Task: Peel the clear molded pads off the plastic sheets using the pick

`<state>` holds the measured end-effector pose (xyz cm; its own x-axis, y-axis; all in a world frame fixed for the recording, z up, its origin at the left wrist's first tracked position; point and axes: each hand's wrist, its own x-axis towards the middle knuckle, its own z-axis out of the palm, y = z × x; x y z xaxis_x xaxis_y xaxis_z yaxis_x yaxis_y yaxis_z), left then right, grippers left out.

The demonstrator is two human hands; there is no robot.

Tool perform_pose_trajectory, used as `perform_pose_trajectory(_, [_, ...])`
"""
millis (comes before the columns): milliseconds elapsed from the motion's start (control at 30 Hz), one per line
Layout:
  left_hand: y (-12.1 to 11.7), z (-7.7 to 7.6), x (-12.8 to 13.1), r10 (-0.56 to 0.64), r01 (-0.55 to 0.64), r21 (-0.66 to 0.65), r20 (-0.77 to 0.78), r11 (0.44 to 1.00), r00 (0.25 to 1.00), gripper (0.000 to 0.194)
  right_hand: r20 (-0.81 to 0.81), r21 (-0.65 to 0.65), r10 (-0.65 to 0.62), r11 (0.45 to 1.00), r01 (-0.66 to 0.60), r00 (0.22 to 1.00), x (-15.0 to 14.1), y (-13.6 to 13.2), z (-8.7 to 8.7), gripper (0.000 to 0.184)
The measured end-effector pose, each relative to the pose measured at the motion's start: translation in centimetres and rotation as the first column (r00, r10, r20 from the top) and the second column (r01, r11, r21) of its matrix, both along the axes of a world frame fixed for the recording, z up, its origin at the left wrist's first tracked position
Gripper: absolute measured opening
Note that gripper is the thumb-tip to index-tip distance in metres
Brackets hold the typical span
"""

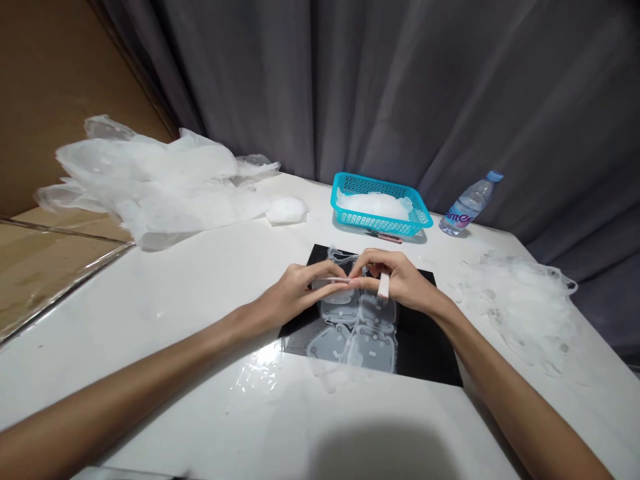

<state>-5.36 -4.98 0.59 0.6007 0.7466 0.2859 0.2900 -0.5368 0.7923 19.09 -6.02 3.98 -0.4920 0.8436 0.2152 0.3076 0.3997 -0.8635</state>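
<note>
My left hand (305, 287) is closed in a pinch on the edge of a thin, pale translucent piece (330, 279), seen nearly edge-on. My right hand (395, 277) meets it fingertip to fingertip, its thumb and forefinger at the same edge. A short white stick-like tool (383, 285) is tucked in the right hand's fingers, its end pointing down; its kind cannot be made out. Both hands are above a black mat (425, 347). Several flat translucent moulded pieces (373, 350) lie on that mat, partly joined, some hidden by the hands.
A turquoise basket (345, 217) with white translucent pieces stands at the back, a slim cutter-like tool (387, 237) before it. A water bottle (465, 205) is to its right. Piled translucent sheets (165, 180) lie left, loose scraps (525, 307) right. A grey curtain (375, 80) hangs behind.
</note>
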Motion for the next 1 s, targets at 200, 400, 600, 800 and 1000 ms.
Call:
perform_pose_trajectory(200, [0.3, -0.1, 0.1, 0.055, -0.055, -0.046, 0.002, 0.997, 0.998, 0.026, 0.037, 0.038, -0.008, 0.999, 0.007, 0.999, 0.8, 0.6, -0.7, 0.021])
perform_pose_trajectory(400, [0.4, -0.2, 0.4, 0.054, -0.037, -0.204, 0.076, 0.978, 0.996, 0.025, 0.030, 0.008, 0.015, 1.000, -0.015, 0.999, 0.9, 0.6, -0.8, 0.019])
perform_pose_trajectory(600, [0.7, 0.1, 1.0, 0.051, 0.113, -0.510, 0.297, 0.853, 0.954, 0.032, 0.004, 0.042, -0.039, 0.998, 0.039, 0.999, 1.1, 0.2, -0.3, 0.019])
perform_pose_trajectory(800, [0.9, 0.0, 0.9, -0.089, 0.265, -0.579, 0.314, 0.771, 0.945, 0.036, 0.036, 0.020, 0.073, 0.997, -0.074, 0.997, 1.1, -0.4, 0.4, 0.024])
perform_pose_trajectory(1000, [1.0, -0.6, 0.7, -0.097, 0.255, -0.592, 0.285, 0.764, 0.954, 0.038, -0.003, 0.013, 0.074, 0.997, -0.074, 0.997, 0.7, -0.3, 0.1, 0.018])
